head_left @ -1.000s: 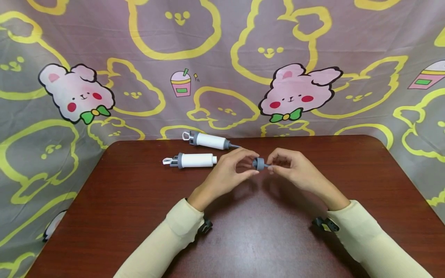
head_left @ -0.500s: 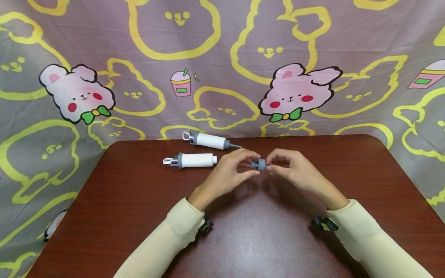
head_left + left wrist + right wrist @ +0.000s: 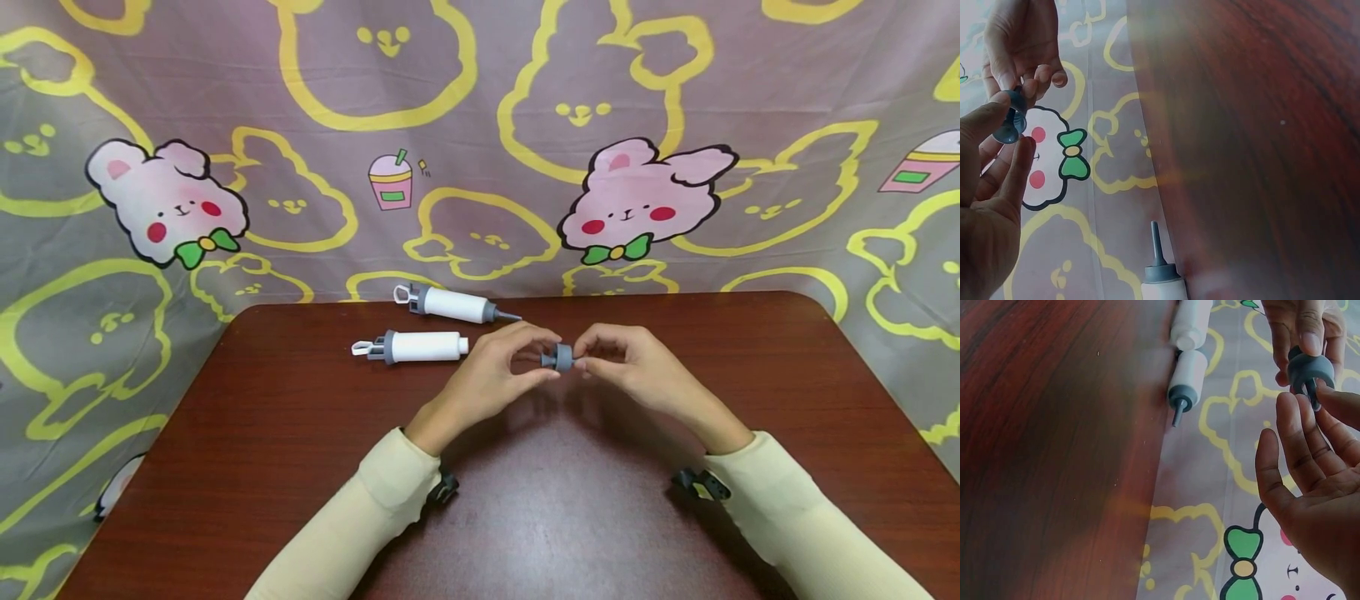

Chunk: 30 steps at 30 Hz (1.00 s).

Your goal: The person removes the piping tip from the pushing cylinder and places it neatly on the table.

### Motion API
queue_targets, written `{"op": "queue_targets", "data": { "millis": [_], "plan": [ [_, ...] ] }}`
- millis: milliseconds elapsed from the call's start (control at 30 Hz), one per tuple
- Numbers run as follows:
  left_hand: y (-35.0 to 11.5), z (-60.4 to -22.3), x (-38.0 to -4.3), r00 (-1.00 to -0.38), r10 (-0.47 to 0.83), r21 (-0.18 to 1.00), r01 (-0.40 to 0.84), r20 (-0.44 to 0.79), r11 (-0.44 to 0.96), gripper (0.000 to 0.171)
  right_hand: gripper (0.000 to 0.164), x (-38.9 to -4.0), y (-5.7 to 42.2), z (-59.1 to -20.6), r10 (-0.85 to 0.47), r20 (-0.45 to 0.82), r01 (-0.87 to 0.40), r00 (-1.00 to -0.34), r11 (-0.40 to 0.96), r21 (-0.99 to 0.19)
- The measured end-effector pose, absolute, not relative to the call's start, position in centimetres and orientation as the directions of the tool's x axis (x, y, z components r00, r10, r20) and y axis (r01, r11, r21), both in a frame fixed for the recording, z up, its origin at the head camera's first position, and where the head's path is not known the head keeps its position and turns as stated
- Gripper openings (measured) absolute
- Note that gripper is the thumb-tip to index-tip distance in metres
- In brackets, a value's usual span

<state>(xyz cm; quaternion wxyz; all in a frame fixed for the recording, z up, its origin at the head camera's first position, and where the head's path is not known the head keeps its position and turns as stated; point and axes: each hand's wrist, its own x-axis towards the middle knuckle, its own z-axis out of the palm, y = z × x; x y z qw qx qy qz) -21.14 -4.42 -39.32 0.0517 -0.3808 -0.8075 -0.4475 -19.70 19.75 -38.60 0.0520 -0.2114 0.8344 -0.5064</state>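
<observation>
In the head view, my left hand (image 3: 498, 367) holds a grey ring-shaped collar (image 3: 565, 357) between thumb and fingers. A grey nozzle passes through the collar, its flared end (image 3: 547, 359) sticking out on the left, inside the curve of the left hand. My right hand (image 3: 637, 362) pinches the nozzle's thin stem on the other side. The left wrist view shows the flared end (image 3: 1007, 132) between the left thumb and fingertips. In the right wrist view, the stem (image 3: 1312, 394) emerges from the collar (image 3: 1311, 367) against my right thumb.
Left of the hands lies a white syringe-like tube (image 3: 425, 347) with a bare tip and a loop handle. Behind it lies a similar tube (image 3: 455, 306) fitted with a grey nozzle. A patterned cloth (image 3: 480, 150) hangs behind the brown table (image 3: 247, 467).
Since one second ago, the collar has shifted slightly right along the nozzle, and the flared end now shows on its left. Both hands stay almost in place.
</observation>
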Motion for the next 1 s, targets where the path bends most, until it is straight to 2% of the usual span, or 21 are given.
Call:
{"op": "queue_targets", "data": {
  "millis": [600, 1000],
  "plan": [
    [-4.45, -39.37, -21.15, -0.7, 0.571, 0.685, 0.664, 0.429, 0.299, 0.036, 0.007, -19.78, 19.96, -38.69, -0.408, 0.117, -0.291, -0.906, 0.397, -0.87],
    [-4.5, -39.39, -21.13, -0.707, 0.566, 0.689, 0.658, 0.424, 0.305, 0.037, 0.012, -19.69, 20.15, -38.68, -0.402, 0.162, -0.331, -0.901, 0.397, -0.856]
  ]
}}
